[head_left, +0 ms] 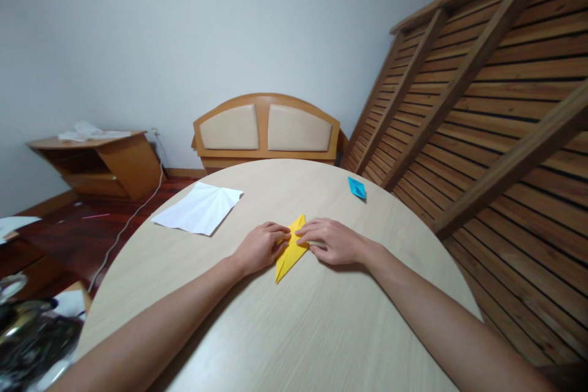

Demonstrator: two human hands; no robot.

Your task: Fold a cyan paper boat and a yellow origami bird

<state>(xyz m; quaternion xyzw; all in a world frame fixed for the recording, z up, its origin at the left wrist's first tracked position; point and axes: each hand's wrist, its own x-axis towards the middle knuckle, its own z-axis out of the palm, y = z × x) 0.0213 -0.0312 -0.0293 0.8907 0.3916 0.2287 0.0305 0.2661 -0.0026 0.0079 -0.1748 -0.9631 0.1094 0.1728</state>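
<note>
A folded yellow paper (290,257), long and pointed at both ends, lies aslant on the round table between my hands. My left hand (261,247) grips its left edge with fingers bent and thumb close to them. On the opposite edge, my right hand (331,241) has its fingers closed on the paper near the upper half. The fingertips of both hands nearly meet over its middle and cover part of the folds. Farther back to the right sits a small blue folded paper boat (357,188), touched by neither hand.
A creased white sheet (197,208) lies on the left of the pale round table (358,331). Beyond the table stands a padded headboard (263,122) against the wall. Wooden slats (459,153) lean along the right. A low cabinet (110,165) and a white cable (124,229) are at left.
</note>
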